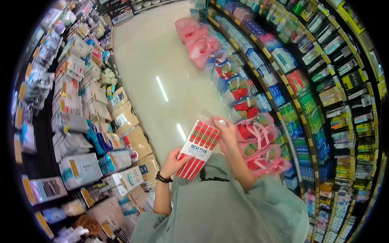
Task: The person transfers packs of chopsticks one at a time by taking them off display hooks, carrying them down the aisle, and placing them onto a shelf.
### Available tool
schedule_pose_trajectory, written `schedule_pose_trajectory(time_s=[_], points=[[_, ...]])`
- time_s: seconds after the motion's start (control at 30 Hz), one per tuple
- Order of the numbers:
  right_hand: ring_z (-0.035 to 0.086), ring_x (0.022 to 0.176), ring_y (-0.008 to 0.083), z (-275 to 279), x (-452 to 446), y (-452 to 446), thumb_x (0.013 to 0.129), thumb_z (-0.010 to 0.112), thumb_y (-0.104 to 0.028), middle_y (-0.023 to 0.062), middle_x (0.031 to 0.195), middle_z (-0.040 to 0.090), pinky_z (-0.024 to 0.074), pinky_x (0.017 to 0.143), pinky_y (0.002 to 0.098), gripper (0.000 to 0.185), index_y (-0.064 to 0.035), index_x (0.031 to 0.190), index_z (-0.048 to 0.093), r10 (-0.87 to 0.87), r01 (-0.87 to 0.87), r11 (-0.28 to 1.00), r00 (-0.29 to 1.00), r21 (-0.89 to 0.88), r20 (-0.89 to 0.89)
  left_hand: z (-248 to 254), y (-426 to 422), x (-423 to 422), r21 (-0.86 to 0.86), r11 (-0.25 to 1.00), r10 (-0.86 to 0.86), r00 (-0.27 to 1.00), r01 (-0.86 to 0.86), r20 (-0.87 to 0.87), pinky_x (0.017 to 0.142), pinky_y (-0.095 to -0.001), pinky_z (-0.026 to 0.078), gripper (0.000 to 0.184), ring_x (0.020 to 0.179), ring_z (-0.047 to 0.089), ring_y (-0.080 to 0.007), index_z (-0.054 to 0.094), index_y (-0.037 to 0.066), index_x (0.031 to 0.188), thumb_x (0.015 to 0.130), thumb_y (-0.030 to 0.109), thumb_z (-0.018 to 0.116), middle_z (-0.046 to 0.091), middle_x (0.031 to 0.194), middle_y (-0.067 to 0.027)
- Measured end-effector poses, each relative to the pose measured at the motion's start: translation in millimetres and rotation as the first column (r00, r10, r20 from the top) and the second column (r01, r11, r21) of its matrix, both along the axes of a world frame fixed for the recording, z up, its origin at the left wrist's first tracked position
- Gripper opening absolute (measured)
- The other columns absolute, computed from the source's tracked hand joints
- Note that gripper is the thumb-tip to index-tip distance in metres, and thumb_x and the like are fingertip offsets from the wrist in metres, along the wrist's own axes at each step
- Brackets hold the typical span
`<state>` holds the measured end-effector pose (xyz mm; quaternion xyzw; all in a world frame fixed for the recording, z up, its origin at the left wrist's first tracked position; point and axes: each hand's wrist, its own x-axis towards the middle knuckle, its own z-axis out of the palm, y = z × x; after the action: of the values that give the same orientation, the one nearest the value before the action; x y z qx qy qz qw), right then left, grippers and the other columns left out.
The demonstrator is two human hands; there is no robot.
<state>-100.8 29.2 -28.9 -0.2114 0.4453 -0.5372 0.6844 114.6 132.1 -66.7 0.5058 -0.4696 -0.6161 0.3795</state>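
A flat pack of red chopsticks [195,149] with patterned ends and a white printed label band is held tilted in front of my body. My left hand [175,163], with a dark beaded bracelet at the wrist, is closed on its lower left edge. At the upper right corner my right hand [227,133] grips the pack, its fingertips partly hidden and slightly blurred. A faint see-through smear, perhaps clear wrapping, shows by the pack's top edge.
Shelves of packaged goods [81,166] line the left side. On the right, curved shelves [279,101] carry toothpaste-like boxes and hanging packs. Pink mesh bags [200,48] and bags with red items [243,109] stand along the right shelf's foot. A pale shiny floor [154,52] runs between.
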Motion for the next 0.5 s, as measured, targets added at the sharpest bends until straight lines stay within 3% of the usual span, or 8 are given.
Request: schedule_pose_trajectory(time_s=[0.23,0.3,0.5], points=[[0.066,0.096,0.0197,-17,3,-136,0.095,0.058,-0.01,0.0131,0.103,0.068,0.0536,0.086,0.0308,0.016,0.0034,0.102,0.064,0.051,-0.05,0.998,0.998,-0.028,0.029,17,-138,15,0.088,0.996,-0.041,0.993,0.032,0.114,0.081,-0.0289,0.052,0.031,0.09,0.063,-0.0106,0.062,-0.003,0.113,0.09,0.017,0.069,0.071,0.098,-0.008],[0.066,0.095,0.0189,-7,12,-184,0.094,0.059,-0.011,0.0124,0.102,0.068,0.0533,0.085,0.0304,0.018,0.0036,0.103,0.065,0.072,-0.07,0.997,0.996,-0.034,0.061,33,-177,14,0.021,1.0,0.004,0.981,-0.009,0.194,0.081,-0.0287,0.052,0.031,0.091,0.063,-0.0106,0.062,-0.003,0.113,0.09,0.017,0.07,0.071,0.098,-0.0086],[0.067,0.092,0.0181,0,23,-298,0.092,0.065,-0.011,0.0119,0.101,0.069,0.0537,0.084,0.0298,0.02,0.0043,0.105,0.065,0.114,-0.108,0.991,0.991,-0.084,0.075,44,-274,15,0.046,0.994,0.09,0.985,-0.098,0.146,0.079,-0.0283,0.052,0.029,0.087,0.064,-0.01,0.061,-0.003,0.112,0.09,0.015,0.07,0.072,0.096,-0.0099]])
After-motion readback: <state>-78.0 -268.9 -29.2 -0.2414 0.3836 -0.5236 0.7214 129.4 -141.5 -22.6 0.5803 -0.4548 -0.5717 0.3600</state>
